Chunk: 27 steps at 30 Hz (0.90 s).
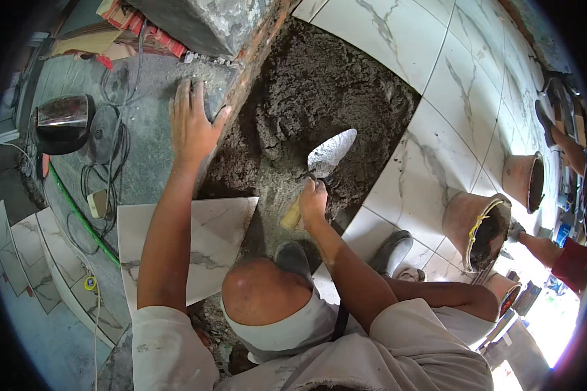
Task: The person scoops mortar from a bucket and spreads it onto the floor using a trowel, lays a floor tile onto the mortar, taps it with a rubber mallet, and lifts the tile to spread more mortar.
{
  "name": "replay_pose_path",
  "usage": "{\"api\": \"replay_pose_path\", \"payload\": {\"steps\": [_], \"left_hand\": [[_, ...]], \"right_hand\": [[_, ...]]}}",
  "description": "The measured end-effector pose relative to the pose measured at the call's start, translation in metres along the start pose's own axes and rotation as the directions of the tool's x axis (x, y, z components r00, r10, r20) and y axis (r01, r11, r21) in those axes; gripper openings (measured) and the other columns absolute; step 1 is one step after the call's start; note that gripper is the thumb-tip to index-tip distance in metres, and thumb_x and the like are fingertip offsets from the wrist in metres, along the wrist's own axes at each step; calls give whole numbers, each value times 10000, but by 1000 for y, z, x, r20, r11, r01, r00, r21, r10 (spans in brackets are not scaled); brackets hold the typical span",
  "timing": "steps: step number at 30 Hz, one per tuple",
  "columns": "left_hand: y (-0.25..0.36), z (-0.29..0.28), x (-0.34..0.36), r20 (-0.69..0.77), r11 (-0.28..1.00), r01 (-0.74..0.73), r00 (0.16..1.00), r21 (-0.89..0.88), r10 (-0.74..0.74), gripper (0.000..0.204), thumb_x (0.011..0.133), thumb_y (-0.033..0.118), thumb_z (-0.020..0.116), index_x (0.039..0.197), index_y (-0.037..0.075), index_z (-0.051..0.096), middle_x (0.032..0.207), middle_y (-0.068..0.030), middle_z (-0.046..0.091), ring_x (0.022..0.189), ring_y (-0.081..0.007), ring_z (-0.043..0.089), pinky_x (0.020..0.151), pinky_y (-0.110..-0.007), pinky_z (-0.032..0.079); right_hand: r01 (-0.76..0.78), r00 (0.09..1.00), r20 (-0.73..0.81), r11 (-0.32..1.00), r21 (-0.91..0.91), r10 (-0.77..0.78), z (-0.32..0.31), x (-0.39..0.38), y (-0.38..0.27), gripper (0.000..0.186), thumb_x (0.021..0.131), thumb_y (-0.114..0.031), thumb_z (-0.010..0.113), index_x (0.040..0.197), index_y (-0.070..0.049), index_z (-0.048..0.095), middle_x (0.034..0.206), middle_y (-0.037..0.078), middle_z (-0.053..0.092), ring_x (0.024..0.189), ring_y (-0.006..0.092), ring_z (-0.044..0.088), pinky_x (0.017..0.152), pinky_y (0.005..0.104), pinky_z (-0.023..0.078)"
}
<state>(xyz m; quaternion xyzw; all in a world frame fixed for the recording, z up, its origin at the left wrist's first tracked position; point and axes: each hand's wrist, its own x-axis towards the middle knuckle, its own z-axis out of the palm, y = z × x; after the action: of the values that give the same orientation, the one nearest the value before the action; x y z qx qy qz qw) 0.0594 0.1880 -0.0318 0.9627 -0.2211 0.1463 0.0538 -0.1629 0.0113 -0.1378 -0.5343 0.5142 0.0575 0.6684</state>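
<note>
My left hand (194, 124) lies palm down on the grey concrete ledge (151, 73), its fingers stretched out and its thumb toward the ledge's rough edge. My right hand (313, 202) is wrapped round the wooden handle of a trowel (332, 150). The trowel's bright metal blade points away from me over dark, lumpy mortar (326, 85). Whether the blade touches the mortar, I cannot tell. Near my left forearm is a square white marbled tile (199, 244), lying at the near end of the mortar patch.
Marbled floor tiles (398, 169) border the mortar on the right. Two mortar-stained buckets (456, 225) (516, 182) stand there, with another person's hand (516, 231) beside the nearer one. On the left are a dark shiny object (64, 124), loose cables (114, 153) and a green hose (81, 218).
</note>
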Motion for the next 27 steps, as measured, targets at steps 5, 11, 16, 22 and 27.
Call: {"api": "replay_pose_path", "payload": {"steps": [5, 11, 16, 22, 27], "left_hand": [[3, -4, 3, 10, 1000, 12, 1000, -10, -12, 731, 816, 458, 643, 1362, 38, 396, 1400, -231, 372, 1308, -379, 346, 1063, -531, 280], [3, -6, 4, 32, 999, 36, 999, -4, -35, 734, 817, 448, 641, 1370, 38, 384, 1399, -231, 372, 1311, -375, 342, 1069, -530, 272], [4, -6, 4, 45, 999, 41, 998, 1, -41, 735, 822, 447, 631, 1375, 34, 379, 1405, -233, 365, 1314, -372, 339, 1079, -520, 265], [3, -10, 4, 54, 997, 66, 997, -44, -63, 729, 825, 438, 642, 1378, 40, 382, 1416, -227, 363, 1313, -383, 342, 1080, -511, 264], [3, -9, 1, 35, 995, 75, 997, -60, -73, 727, 827, 441, 641, 1379, 43, 385, 1422, -218, 358, 1322, -375, 333, 1085, -511, 260]], "right_hand": [[-167, 982, 104, 982, 84, 158, 49, -15, -34, 303, 935, -200, 475, 1156, 5, 442, 750, 122, 549, 469, 216, 540, 443, 358, 492], [-4, 986, 165, 1000, -21, 7, 101, -5, -49, 295, 920, -219, 501, 1092, 15, 446, 720, 144, 582, 492, 248, 618, 432, 363, 511], [140, 987, 147, 813, -566, -68, 109, 6, -60, 409, 904, -271, 483, 1098, 87, 443, 946, 300, 623, 865, 420, 648, 772, 475, 533], [657, 744, 664, -100, -748, -79, 55, 4, -102, 335, 920, -216, 430, 1131, 43, 454, 1051, 315, 588, 975, 446, 608, 846, 500, 498], [565, 825, 563, -22, -825, 47, 0, 10, -130, 203, 933, -157, 417, 1085, -48, 496, 1060, 236, 625, 964, 380, 640, 802, 467, 528]]}}
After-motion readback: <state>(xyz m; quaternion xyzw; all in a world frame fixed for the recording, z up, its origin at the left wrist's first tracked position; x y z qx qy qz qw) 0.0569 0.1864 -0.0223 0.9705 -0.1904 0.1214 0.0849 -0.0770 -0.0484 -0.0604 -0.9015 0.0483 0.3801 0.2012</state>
